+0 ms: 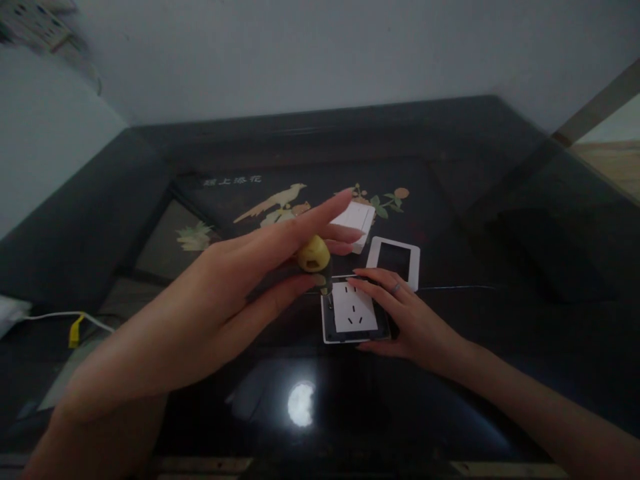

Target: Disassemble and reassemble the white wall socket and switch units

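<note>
My left hand is closed around the yellow and dark handle of a screwdriver, thumb on one side and fingers on the other. The screwdriver points down at the left edge of a wall socket, where a screw hole seems to be. The socket lies face up, its white slotted face set in a dark frame. My right hand grips the socket from the right, fingers on its top and thumb at its near edge. Just behind that hand lies a white rectangular cover frame.
A white switch box stands behind the socket, partly hidden by my left fingers. The glossy black table bears a bird-and-flower inlay. At the left is a white cable with a yellow tag. A dark flat object lies at the right.
</note>
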Demonstrator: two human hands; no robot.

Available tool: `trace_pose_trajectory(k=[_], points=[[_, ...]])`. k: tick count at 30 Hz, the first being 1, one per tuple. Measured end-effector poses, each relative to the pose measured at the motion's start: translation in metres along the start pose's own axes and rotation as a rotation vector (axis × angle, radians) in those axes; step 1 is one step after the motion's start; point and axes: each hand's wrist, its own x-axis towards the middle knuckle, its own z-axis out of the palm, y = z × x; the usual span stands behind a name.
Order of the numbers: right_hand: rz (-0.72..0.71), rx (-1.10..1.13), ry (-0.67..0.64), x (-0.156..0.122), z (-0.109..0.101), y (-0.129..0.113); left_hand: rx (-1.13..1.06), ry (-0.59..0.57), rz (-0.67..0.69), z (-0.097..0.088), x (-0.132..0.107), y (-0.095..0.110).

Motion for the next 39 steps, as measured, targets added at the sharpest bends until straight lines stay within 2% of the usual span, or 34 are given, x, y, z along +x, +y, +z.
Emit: trace_pose_trajectory(k=[2,5,7,9,14,16,18,21,23,25,29,32,34,39], points=[[0.005,0.005,-0.003,0.0,0.0,0.0,0.025,0.073,0.025,0.005,0.001,-0.005],[0.015,0.012,-0.012,0.0,-0.001,-0.001,0.087,0.3,0.124,0.018,0.007,-0.014],[0.018,0.009,-0.016,0.0,-0.001,-0.002,0.184,0.399,0.183,0.024,0.01,-0.017],[0.019,0.003,-0.014,0.0,-0.001,-0.002,0.234,0.373,0.181,0.023,0.011,-0.014],[0.007,-0.009,-0.002,0.0,0.0,-0.001,0.085,0.105,-0.014,0.004,0.002,0.003],[-0.003,-0.021,0.008,-0.001,0.001,-0.001,0.082,0.064,-0.004,0.001,-0.001,0.004],[-0.013,-0.033,0.017,-0.001,0.001,0.0,0.111,0.121,0.044,0.005,0.0,0.001],[-0.017,-0.047,0.014,-0.001,0.001,0.001,0.248,0.325,0.161,0.017,0.006,-0.006],[-0.024,-0.052,0.019,-0.001,0.002,0.001,0.347,0.394,0.233,0.023,0.009,-0.008],[-0.024,-0.054,0.017,-0.001,0.001,0.0,0.341,0.352,0.23,0.023,0.009,-0.007],[-0.022,-0.055,0.011,0.0,0.001,0.0,0.162,0.17,0.076,0.009,0.004,0.0],[-0.028,-0.062,0.018,-0.001,0.001,0.0,0.148,0.123,0.055,0.002,0.001,0.001],[-0.025,-0.061,0.017,-0.001,0.0,0.0,0.188,0.165,0.085,0.004,0.001,-0.002],[-0.023,-0.054,0.009,-0.001,0.0,-0.001,0.217,0.39,0.286,0.019,0.009,-0.015]])
